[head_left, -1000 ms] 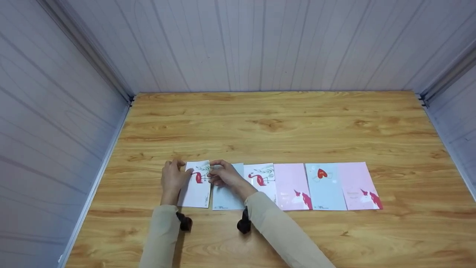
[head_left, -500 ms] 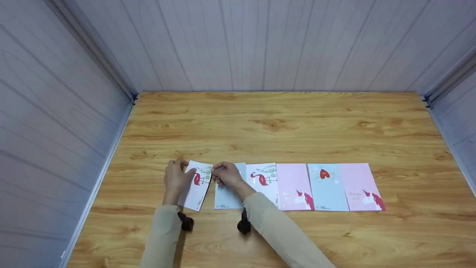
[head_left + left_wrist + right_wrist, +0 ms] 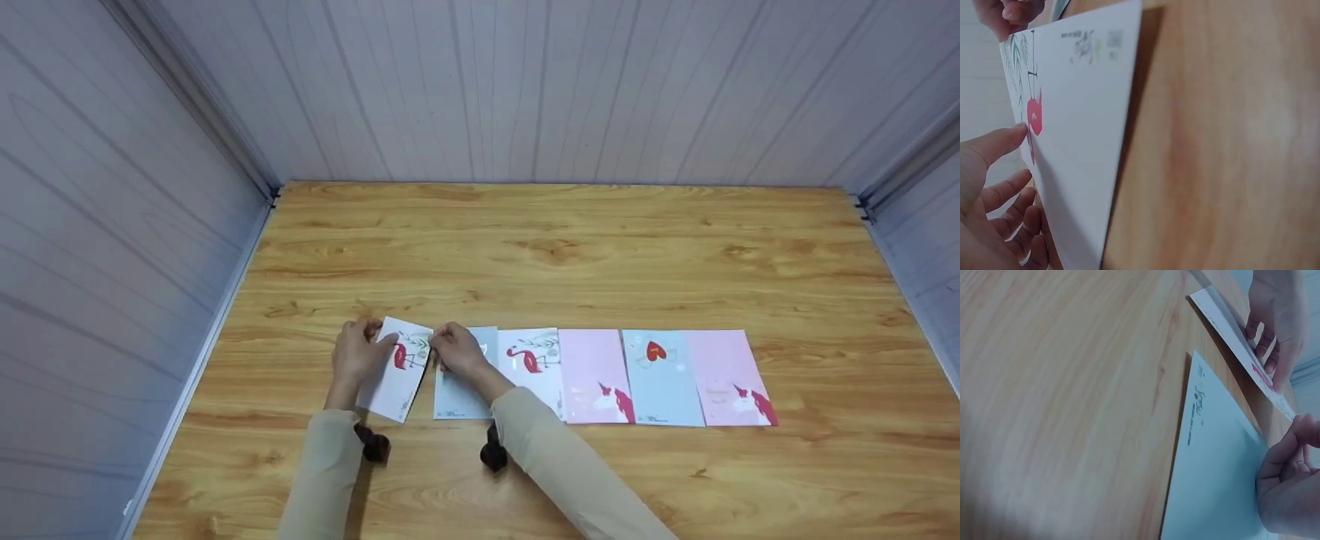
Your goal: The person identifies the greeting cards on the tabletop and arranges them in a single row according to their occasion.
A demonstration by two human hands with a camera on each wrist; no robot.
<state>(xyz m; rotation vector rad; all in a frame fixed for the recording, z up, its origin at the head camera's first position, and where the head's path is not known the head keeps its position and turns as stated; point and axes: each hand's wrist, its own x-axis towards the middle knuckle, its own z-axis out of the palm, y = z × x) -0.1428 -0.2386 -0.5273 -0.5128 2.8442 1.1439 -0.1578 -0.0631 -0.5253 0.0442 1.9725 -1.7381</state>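
A white card with a red flamingo and green leaves (image 3: 394, 382) is held between both hands at the left end of a row of cards, slanted in the head view. My left hand (image 3: 356, 356) grips its left side, thumb on the printed face and fingers at the edge behind. At the top right corner, my right hand (image 3: 459, 352) pinches the card between thumb and fingers. In the left wrist view the flamingo card (image 3: 1084, 112) casts a shadow on the wood along its edge. Under my right hand lies a light blue card (image 3: 1216, 467), partly covered by it.
To the right, side by side, lie a second flamingo card (image 3: 525, 382), a pink unicorn card (image 3: 589, 360), a blue card with a red heart (image 3: 660, 394) and another pink unicorn card (image 3: 716, 360). The wooden table (image 3: 555, 255) meets pale panel walls (image 3: 495, 90) behind and at both sides.
The held flamingo card has turned from nearly straight to slanted, its lower end swinging left and its top right corner shifting right. Both hands keep their places on it. The other cards stay put.
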